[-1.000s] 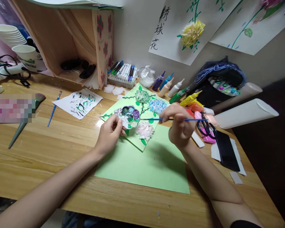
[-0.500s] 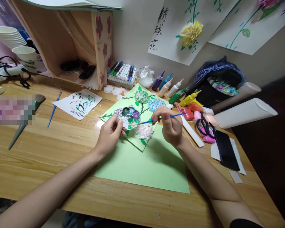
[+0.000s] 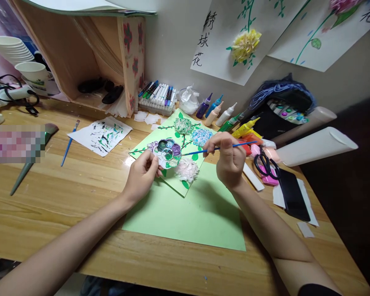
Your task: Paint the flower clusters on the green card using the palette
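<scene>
My left hand (image 3: 144, 172) pinches the lower edge of a flower-shaped paint palette (image 3: 174, 163), whose wells hold green, blue and purple paint. In my right hand (image 3: 228, 158) is a thin blue paintbrush (image 3: 203, 151), its tip close to the palette's right edge. Beneath both lies a light green card (image 3: 181, 188) with painted stems and leaves and raised fluffy flowers: a green one (image 3: 183, 126), a blue one (image 3: 201, 137) and a pale pink one (image 3: 187, 170). Another, purple, is partly hidden by the palette. A larger green sheet (image 3: 185, 222) lies under the card.
Paint bottles (image 3: 225, 116) and a marker box (image 3: 157, 98) line the wall. At right are scissors (image 3: 267, 164), a black phone (image 3: 292, 195) and a white tube (image 3: 317, 147). Leftward lie a paint-smeared tissue (image 3: 101, 135), another brush (image 3: 69, 144) and a fan (image 3: 31, 160).
My right hand has moved right and slightly up with the paintbrush, drawing its tip from over the palette's lower wells to its right edge. My left hand and the palette stay put.
</scene>
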`<state>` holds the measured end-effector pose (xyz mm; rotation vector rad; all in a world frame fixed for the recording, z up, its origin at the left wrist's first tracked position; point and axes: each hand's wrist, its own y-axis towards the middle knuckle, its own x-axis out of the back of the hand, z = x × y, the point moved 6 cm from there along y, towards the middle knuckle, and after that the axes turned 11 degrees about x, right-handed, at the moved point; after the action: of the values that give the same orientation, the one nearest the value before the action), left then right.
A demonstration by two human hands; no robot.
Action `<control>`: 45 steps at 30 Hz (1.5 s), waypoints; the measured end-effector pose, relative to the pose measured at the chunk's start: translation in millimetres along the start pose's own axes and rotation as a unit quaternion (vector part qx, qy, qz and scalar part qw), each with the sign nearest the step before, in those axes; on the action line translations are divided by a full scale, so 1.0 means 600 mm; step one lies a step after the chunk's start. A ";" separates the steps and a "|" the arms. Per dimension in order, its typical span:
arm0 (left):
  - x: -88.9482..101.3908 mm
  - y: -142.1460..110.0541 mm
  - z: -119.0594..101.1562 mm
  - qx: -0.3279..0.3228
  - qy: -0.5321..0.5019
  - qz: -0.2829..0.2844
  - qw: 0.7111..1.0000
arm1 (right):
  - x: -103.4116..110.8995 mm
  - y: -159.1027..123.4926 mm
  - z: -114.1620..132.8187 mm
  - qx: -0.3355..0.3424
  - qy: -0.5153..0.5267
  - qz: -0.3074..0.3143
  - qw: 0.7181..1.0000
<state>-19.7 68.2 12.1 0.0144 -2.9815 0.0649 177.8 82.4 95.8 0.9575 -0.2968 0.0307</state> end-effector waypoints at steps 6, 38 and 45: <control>0.001 0.001 0.003 0.001 0.000 -0.005 1.000 | 0.034 0.009 -0.040 -0.079 -0.035 -0.100 0.991; 0.003 0.003 0.002 -0.007 -0.006 -0.007 1.000 | 0.026 -0.013 -0.128 -0.195 -0.071 -0.033 0.978; 0.004 0.003 0.004 0.000 -0.007 -0.011 1.000 | 0.025 -0.017 -0.145 -0.226 -0.045 -0.020 0.973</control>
<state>-22.5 69.8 10.2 0.0469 -2.9953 0.0629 214.1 145.3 45.1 0.5115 -0.3488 -0.1143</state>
